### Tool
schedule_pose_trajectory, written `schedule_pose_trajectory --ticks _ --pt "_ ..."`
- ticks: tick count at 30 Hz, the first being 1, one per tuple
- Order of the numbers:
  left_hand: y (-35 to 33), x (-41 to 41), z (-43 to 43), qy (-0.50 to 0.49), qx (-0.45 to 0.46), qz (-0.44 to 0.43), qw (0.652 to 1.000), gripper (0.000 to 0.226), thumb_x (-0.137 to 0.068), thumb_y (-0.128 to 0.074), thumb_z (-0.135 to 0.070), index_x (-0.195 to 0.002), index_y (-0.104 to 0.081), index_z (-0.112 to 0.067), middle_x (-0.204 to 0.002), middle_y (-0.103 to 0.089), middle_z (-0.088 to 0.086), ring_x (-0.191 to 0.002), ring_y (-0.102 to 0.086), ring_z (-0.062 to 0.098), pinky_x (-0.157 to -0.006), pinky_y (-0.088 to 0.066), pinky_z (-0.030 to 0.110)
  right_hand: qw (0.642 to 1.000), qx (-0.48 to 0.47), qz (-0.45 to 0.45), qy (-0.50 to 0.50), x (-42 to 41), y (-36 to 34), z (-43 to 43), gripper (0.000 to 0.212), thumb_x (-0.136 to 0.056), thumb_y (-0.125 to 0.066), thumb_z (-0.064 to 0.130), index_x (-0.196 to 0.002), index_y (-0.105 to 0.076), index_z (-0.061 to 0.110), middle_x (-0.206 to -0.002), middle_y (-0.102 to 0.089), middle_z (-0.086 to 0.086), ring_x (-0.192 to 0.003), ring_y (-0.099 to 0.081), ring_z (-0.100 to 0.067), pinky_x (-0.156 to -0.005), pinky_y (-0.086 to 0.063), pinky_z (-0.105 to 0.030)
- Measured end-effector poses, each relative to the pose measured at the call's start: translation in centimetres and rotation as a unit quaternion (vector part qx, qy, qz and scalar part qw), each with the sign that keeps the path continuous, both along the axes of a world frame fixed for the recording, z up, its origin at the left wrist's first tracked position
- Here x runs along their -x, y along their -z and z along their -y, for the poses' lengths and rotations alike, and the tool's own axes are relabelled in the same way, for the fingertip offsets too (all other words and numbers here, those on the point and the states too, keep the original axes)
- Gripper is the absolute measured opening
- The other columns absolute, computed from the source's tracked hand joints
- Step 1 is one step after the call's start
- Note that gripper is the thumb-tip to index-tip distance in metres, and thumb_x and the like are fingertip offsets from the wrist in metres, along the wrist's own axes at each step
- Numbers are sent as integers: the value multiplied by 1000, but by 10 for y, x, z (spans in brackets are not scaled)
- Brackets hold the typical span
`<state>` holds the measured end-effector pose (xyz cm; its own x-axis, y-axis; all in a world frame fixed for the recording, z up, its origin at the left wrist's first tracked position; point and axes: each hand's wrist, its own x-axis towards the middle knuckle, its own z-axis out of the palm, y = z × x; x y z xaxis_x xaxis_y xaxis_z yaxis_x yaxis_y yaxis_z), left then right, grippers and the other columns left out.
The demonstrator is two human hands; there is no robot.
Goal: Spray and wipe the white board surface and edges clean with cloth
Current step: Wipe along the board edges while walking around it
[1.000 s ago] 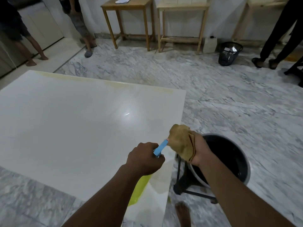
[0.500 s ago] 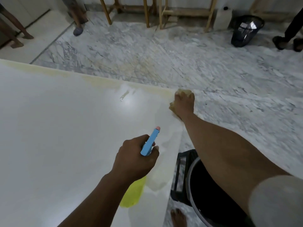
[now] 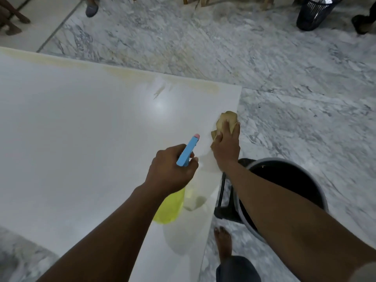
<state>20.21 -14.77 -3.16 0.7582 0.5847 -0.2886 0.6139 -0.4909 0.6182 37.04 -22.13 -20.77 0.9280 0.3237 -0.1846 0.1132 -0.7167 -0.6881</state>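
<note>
- White board (image 3: 81, 139) lies flat under both hands and extends far to the left of the left hand. Its right edge runs directly beneath the right hand.
- Right hand (image 3: 225, 147): fingers are curled over a bunched tan cloth (image 3: 226, 120) and press it onto the board's right edge.
- Change: half a second ago this hand held the cloth at the far right corner. It now sits nearer along the same edge, just beside the left hand. A second ago the cloth was up over the bucket (image 3: 284, 180), which stands to the right of the right forearm.
- Judgement: one edge stroke, corner toward the body, is in progress. A wet sheen shows on the board just behind the right hand.
- Left hand (image 3: 171, 171): closed around the neck of the spray bottle (image 3: 188, 150), with the blue head pointing forward and the yellow body below the wrist. The grip and position are unchanged, and no spray is visible.
- Yellowish staining (image 3: 203, 86) remains along the far edge, beyond both hands. Judgement: that strip requires further spraying and wiping, so the task is at an early stage.
</note>
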Motion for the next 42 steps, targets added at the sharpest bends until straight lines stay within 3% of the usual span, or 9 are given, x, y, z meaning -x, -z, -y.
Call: schedule_pose_trajectory --ticks 16,22,25,27,29,31,34,37,42 --pt "-14 276 76 44 -26 12 999 16 -94 -68 -33 -80 -62 -27 -75 -74 2 -72 -74 25 -80 -63 45 999 42 21 -21 361 -8 130 50 -104 -32 32 -153 -26 28 -164 -6 -14 -144 -27 -36 -103 -43 -46" --pt "-14 377 102 48 -26 2 999 18 -92 -70 -29 -76 -63 -24 -75 -74 2 -74 -72 25 -76 -62 42 989 107 -30 -93 468 -30 181 73 -94 -48 2 -155 -18 27 -164 -1 -15 -141 -33 -36 -98 -45 -42" --pt "-17 401 106 60 -17 -6 998 21 -91 -71 -30 -74 -60 -24 -75 -73 2 -71 -71 24 -74 -61 43 986 46 -129 -98 478 -59 205 62 -87 -54 2 -145 -43 21 -149 -37 -14 -126 -50 -32 -97 -49 -37" --pt "-19 406 108 75 -18 -8 997 26 -91 -70 -31 -71 -56 -27 -73 -70 1 -67 -65 21 -72 -58 41 976 -52 -210 -8 470 -80 217 41 -87 -60 9 -126 -62 19 -120 -62 -10 -97 -64 -20 -72 -55 -28" --pt "-28 412 111 83 -17 -3 996 28 -91 -70 -33 -69 -54 -30 -72 -69 -1 -69 -65 21 -70 -55 37 917 -192 -339 88 457 -105 225 36 -82 -66 21 -117 -66 10 -106 -70 -15 -90 -67 -23 -72 -52 -29" --pt "-35 412 113 91 -18 -6 996 24 -91 -70 -35 -71 -57 -31 -77 -72 0 -76 -70 23 -68 -53 35 799 -344 -476 127 443 -126 230 44 -85 -64 28 -119 -65 1 -113 -69 -23 -102 -66 -34 -84 -54 -40" --pt "-43 411 118 115 -27 -7 993 22 -89 -68 -38 -72 -58 -29 -74 -71 -1 -76 -69 23 -63 -47 30 675 -489 -537 130 432 -162 225 44 -97 -48 34 -129 -61 6 -129 -61 -21 -111 -61 -38 -92 -54 -48" --pt "-50 404 122 132 -38 -13 990 21 -89 -69 -40 -77 -61 -25 -80 -72 1 -79 -69 24 -68 -50 32 622 -531 -565 110 426 -186 207 50 -96 -48 42 -129 -62 8 -132 -61 -19 -116 -59 -37 -109 -40 -51" --pt "-58 387 125 126 -67 -23 990 22 -91 -70 -42 -93 -69 -20 -91 -74 1 -87 -69 23 -75 -53 35 632 -478 -603 91 412 -198 174 56 -94 -47 47 -129 -63 7 -125 -65 -16 -112 -61 -34 -112 -38 -44"
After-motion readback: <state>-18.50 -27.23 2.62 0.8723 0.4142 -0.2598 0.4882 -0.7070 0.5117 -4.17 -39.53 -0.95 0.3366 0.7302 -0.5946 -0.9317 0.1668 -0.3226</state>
